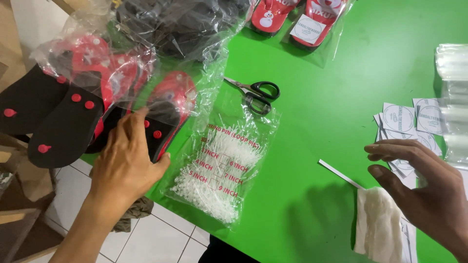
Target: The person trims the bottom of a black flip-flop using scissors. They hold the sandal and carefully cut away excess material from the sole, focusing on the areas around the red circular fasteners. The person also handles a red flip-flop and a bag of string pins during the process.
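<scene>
My left hand [127, 160], fingers spread and clasping nothing, presses the black-soled red rubber sandal [163, 114] at nine o'clock on the green table [331, 122]; my right hand [424, 187] hovers empty at three o'clock. Judged step: picking; next calls for closing fingers around the sole.

— What's wrapped on the tabletop [331, 97]?
— A clear bag of white loop pins [222, 165] with red print in the middle, and bagged red sandals [297, 22] with a square white label [307, 29] at the top.
— Other labels?
— Square white stickers [407, 122] with round grey stamps at right, beside stacked clear bags [452, 97].
</scene>
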